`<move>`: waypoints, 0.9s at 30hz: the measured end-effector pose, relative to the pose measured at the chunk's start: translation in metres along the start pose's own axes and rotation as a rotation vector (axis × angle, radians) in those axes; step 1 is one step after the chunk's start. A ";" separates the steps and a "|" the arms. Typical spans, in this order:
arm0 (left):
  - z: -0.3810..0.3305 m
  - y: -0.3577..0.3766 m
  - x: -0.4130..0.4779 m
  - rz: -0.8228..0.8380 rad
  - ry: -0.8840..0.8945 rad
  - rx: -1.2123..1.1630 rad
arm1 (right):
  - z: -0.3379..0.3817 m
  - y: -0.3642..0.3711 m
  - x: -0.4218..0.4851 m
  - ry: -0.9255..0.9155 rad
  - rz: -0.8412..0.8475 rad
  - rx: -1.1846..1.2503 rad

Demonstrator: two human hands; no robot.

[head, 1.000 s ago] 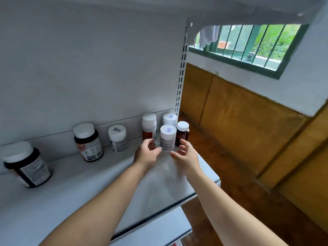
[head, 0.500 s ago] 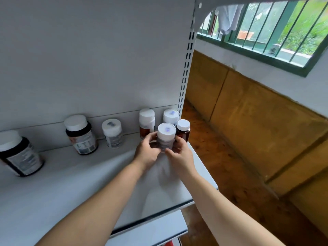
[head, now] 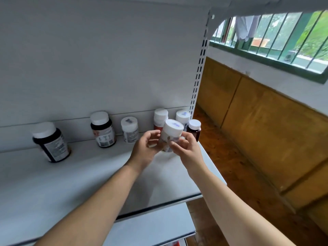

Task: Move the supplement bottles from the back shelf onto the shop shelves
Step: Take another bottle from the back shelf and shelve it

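White shelf (head: 88, 174), far right end: white-capped bottle (head: 171, 134) now lifted clear and tilted, a second ago it stood there untouched. Left hand (head: 145, 150) and right hand (head: 186, 148) each have a curled grip on its sides. Pickup done, carry next; amber bottle (head: 194, 128) and five more wait behind

Left hand (head: 144, 148) and right hand (head: 184, 148) hold white bottle (head: 169, 134).

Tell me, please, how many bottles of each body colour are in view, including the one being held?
Black bottles: 2
White bottles: 3, one held by the left hand and right hand
Reddish-brown bottles: 2
Total: 7
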State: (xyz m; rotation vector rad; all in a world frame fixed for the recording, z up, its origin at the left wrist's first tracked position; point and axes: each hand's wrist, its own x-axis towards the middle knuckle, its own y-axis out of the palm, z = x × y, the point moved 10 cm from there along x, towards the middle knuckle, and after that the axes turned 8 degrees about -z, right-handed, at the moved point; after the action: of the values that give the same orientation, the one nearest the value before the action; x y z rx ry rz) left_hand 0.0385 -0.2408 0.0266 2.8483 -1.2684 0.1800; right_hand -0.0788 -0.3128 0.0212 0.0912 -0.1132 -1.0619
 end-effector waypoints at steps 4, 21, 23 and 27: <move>-0.005 0.000 -0.010 0.019 0.000 -0.034 | 0.013 0.005 -0.007 -0.011 0.054 0.066; -0.036 -0.021 -0.037 -0.069 -0.018 -0.211 | 0.018 0.050 -0.018 0.181 0.334 0.497; -0.037 -0.028 -0.040 -0.060 -0.045 -0.238 | 0.021 0.062 -0.020 0.180 0.408 0.508; -0.040 -0.056 -0.044 -0.174 -0.043 -0.235 | 0.019 0.084 -0.026 0.227 0.473 0.541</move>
State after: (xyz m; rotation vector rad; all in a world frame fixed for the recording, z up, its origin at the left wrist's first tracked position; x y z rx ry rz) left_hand 0.0473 -0.1685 0.0635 2.7515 -0.9679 -0.0318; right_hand -0.0216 -0.2497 0.0493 0.6412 -0.2035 -0.5212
